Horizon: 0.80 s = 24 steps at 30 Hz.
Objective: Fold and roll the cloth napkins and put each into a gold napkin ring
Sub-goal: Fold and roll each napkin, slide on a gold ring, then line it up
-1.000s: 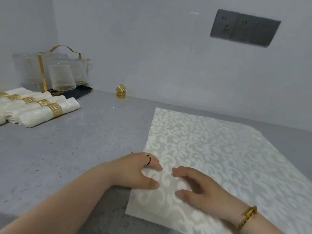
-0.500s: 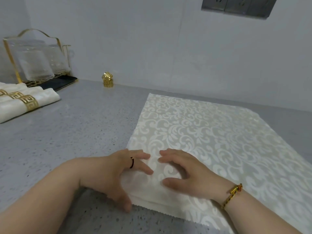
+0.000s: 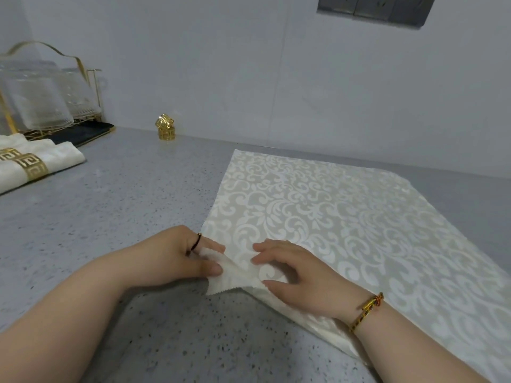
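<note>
- Left hand point(image 3: 177, 255) pinches the near-left corner of the damask napkin point(image 3: 345, 217) between the thumb and the bent fingers. The corner is lifted off the countertop point(image 3: 110, 217), and its plain pinked edge hangs just below the thumb.
- A dark ring point(image 3: 197, 241) sits on one finger of that hand.
- Right hand point(image 3: 301, 275) is just beside the left, apart from it. Its fingers are curled, with the fingertips on top of the raised cloth and the thumb against the near folded edge, so it holds the fold.
- A gold and red bracelet point(image 3: 366, 310) circles the right wrist.
- The napkin, cream with a pale scroll pattern, otherwise lies flat. It spreads from the near edge of the countertop towards the back wall and off to the right.
- Two gold napkin rings point(image 3: 165, 128) stand stacked at the back edge of the countertop against the wall, well apart from the hands.
- Rolled napkins point(image 3: 55, 161), already in gold rings, lie side by side at the left edge.
- Behind them, a gold wire rack point(image 3: 83, 78) holding ribbed glasses stands on a black tray point(image 3: 83, 132) in the far-left corner.
- A grey socket panel point(image 3: 373, 8) is on the wall above.
</note>
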### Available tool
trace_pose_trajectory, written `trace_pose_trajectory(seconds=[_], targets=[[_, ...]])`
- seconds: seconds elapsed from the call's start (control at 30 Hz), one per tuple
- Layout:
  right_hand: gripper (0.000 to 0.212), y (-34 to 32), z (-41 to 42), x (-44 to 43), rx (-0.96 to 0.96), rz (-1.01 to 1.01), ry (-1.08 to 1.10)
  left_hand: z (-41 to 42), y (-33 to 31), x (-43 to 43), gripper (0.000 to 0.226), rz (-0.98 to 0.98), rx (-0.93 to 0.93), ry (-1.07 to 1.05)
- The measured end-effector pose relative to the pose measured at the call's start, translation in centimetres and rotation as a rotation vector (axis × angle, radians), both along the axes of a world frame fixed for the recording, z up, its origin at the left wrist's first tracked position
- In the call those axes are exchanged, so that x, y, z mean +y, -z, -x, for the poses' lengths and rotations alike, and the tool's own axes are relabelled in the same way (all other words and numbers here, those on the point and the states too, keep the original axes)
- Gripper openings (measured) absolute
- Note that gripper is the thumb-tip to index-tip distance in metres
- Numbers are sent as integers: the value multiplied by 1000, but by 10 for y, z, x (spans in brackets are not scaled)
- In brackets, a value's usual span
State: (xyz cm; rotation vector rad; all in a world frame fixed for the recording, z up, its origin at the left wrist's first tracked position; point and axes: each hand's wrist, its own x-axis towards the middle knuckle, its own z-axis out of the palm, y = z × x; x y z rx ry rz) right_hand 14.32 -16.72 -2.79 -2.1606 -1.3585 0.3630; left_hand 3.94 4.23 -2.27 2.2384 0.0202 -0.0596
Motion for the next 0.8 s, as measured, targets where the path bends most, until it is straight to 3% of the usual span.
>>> trace_pose_trajectory(seconds=[0.1,0.2,0.23,0.3,0.43,0.5,0.57,0.67,0.8], targets=[[36,-1,3,-2,70,-18,11,1,1,3,56,38,46,36],[37,-6,8,-4,178,-57,31,0,3,6,83,162,20,7],[40,-7,10,-4,195,-55,32,0,4,6,82,179,-9,-27],[42,-9,13,-6,71,-15,13,-1,2,3,68,227,-69,-79],[17,-19,13,-20,-318,66,60,1,-3,-1,45,403,-125,-212],[12,-27,6,-36,-327,111,156,1,-6,0,27,431,-168,-303],[14,-33,-6,-58,-354,161,243,0,-8,2,35,428,-211,-417],[28,-42,-23,-94,-358,243,374,1,-12,2,26,436,-266,-536],[25,-49,-32,-141,-368,308,591,2,-14,1,23,484,-289,-575]])
